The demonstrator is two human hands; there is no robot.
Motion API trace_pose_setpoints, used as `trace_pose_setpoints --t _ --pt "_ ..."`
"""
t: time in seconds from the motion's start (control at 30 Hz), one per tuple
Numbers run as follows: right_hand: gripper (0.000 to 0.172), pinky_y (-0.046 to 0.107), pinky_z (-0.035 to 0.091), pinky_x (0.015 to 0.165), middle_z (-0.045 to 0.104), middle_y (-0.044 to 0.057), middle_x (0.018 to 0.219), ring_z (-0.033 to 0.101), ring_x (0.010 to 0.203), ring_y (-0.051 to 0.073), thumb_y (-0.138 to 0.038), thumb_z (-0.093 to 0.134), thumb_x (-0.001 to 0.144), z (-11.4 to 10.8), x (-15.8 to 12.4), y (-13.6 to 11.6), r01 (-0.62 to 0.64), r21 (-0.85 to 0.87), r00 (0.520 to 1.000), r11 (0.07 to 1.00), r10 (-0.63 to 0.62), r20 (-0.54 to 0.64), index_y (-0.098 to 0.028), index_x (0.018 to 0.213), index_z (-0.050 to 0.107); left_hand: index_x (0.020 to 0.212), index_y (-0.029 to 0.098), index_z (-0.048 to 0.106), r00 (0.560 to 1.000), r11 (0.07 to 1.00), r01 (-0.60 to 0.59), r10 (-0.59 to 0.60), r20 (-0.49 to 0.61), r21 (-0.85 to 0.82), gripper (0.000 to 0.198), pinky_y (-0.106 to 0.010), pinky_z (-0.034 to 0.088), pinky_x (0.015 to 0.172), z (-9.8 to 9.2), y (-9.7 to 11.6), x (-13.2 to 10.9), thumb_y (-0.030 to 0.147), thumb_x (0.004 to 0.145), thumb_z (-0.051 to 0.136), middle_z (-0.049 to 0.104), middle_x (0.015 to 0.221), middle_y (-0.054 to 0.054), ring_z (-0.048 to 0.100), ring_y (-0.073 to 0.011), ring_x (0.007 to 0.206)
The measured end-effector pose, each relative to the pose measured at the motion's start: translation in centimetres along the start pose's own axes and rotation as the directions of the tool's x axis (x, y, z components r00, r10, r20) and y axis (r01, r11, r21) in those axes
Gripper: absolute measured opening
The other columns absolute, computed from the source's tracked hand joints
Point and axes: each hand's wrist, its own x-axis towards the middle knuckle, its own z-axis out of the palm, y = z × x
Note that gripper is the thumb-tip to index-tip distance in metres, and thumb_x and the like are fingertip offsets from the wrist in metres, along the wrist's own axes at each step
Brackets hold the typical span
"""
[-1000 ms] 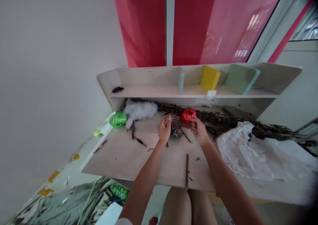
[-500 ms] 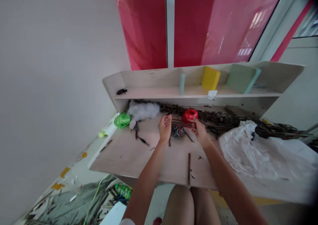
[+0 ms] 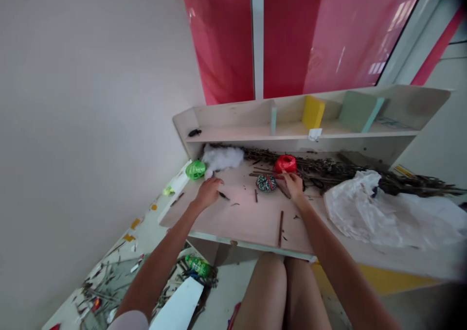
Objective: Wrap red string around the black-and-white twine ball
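Note:
My left hand (image 3: pixel 208 193) hovers over or touches a small dark wrapped twig piece with a white ball end (image 3: pixel 208 174). Its fingers are stretched out, and most of that piece is hidden beneath them; a dark tip (image 3: pixel 224 195) pokes out at the right. My right hand (image 3: pixel 293 183) is closed, pinching the right end of thin brown sticks (image 3: pixel 257 174). Just behind these fingertips stands a roll of red plastic string (image 3: pixel 285 163). A black-and-white yarn ball (image 3: pixel 266 183) with a red strand across it sits left of my right hand.
White stuffing (image 3: pixel 224 158) and a green string roll (image 3: pixel 196 170) lie at the back left. Dried twigs (image 3: pixel 328 167) run along the back under the shelf (image 3: pixel 233 133). A white plastic bag (image 3: pixel 350 208) covers the right side. One brown stick (image 3: pixel 280 228) lies near the front edge.
My left hand has left the sticks and moved left to the dark wrapped piece. My right hand stays near the red string roll. The view has shifted slightly.

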Motion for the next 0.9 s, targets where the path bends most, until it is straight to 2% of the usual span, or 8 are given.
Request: trace_pose_setpoints --t 0.1,0.17,0.43,0.6,0.67,0.73,0.8,0.9 --pt "0.030 0.024 0.028 0.049 0.047 -0.004 0.042 0.040 0.048 0.011 -0.043 0.069 0.061 -0.2 -1.0 -0.5 0.126 -0.119 0.989 0.985 -0.134 -0.061 -0.019 0.051 0.057 0.109 0.019 0.062 0.995 0.995 -0.042 0.033 0.096 0.089 0.047 -0.036 0.039 0.097 -0.1 -0.1 -1.5 0.000 0.068 0.048 0.063 0.112 -0.009 0.054 -0.0244 0.111" --pt "0.028 0.025 0.029 0.050 0.048 -0.004 0.041 0.040 0.047 0.011 -0.041 0.070 0.062 -0.4 -2.0 -1.0 0.158 -0.143 0.984 0.977 -0.168 -0.065 -0.018 0.051 0.058 0.109 0.019 0.062 0.992 0.992 -0.042 0.027 0.127 0.117 0.043 -0.036 0.040 0.096 0.0 0.1 -1.9 0.003 0.071 0.050 0.064 0.108 -0.009 0.055 -0.0242 0.109" --pt "0.022 0.023 0.028 0.049 0.051 -0.003 0.045 0.042 0.047 0.012 -0.037 0.068 0.065 -3.8 -7.1 -2.5 0.204 -0.274 0.979 0.940 -0.188 0.084 -0.019 0.054 0.062 0.098 0.017 0.067 0.997 0.996 0.008 -0.015 0.072 0.090 0.027 -0.032 0.042 0.089 0.6 0.2 -3.0 0.009 0.078 0.051 0.066 0.100 -0.010 0.060 -0.0222 0.098" --pt "0.023 0.022 0.027 0.047 0.048 -0.003 0.041 0.040 0.045 0.012 -0.038 0.068 0.066 -6.4 -9.5 -2.6 0.219 -0.294 0.976 0.930 -0.210 0.063 -0.019 0.053 0.063 0.097 0.016 0.068 0.997 0.997 0.068 -0.068 0.023 0.025 0.023 -0.032 0.045 0.082 0.6 1.0 -3.3 0.016 0.083 0.050 0.067 0.099 -0.010 0.062 -0.0230 0.094" --pt "0.025 0.023 0.028 0.047 0.048 -0.003 0.043 0.041 0.046 0.012 -0.042 0.068 0.067 -6.6 -10.8 -2.6 0.236 -0.275 0.971 0.932 -0.220 0.090 -0.019 0.057 0.066 0.102 0.018 0.067 0.996 0.995 0.087 -0.087 -0.016 -0.048 0.024 -0.029 0.046 0.080 0.8 2.4 -3.4 0.022 0.085 0.050 0.068 0.100 -0.009 0.063 -0.0207 0.092" --pt "0.028 0.023 0.029 0.048 0.049 -0.002 0.045 0.041 0.047 0.012 -0.047 0.067 0.067 -6.2 -12.3 -2.7 0.250 -0.254 0.966 0.934 -0.223 0.128 -0.019 0.061 0.068 0.098 0.018 0.069 0.986 0.954 0.093 -0.128 -0.105 -0.286 0.022 -0.028 0.047 0.080 1.3 4.5 -3.6 0.026 0.085 0.053 0.069 0.098 -0.007 0.064 -0.0182 0.087" --pt "0.032 0.024 0.030 0.049 0.049 -0.002 0.046 0.040 0.048 0.012 -0.051 0.067 0.068 -5.5 -13.9 -2.8 0.231 -0.240 0.966 0.943 -0.193 0.169 -0.020 0.060 0.069 0.095 0.019 0.070 0.981 0.880 0.019 -0.108 -0.161 -0.474 0.021 -0.027 0.047 0.081 2.2 7.1 -4.1 0.029 0.084 0.055 0.070 0.096 -0.006 0.065 -0.0161 0.083" --pt "0.037 0.023 0.032 0.049 0.050 -0.002 0.048 0.042 0.048 0.012 -0.058 0.066 0.066 -4.4 -15.7 -2.9 0.170 -0.228 0.959 0.959 -0.108 0.261 -0.021 0.064 0.069 0.094 0.020 0.070 0.970 0.771 -0.069 -0.095 -0.222 -0.633 0.020 -0.027 0.047 0.081 4.0 11.1 -5.1 0.028 0.084 0.054 0.070 0.093 -0.004 0.065 -0.0145 0.080"
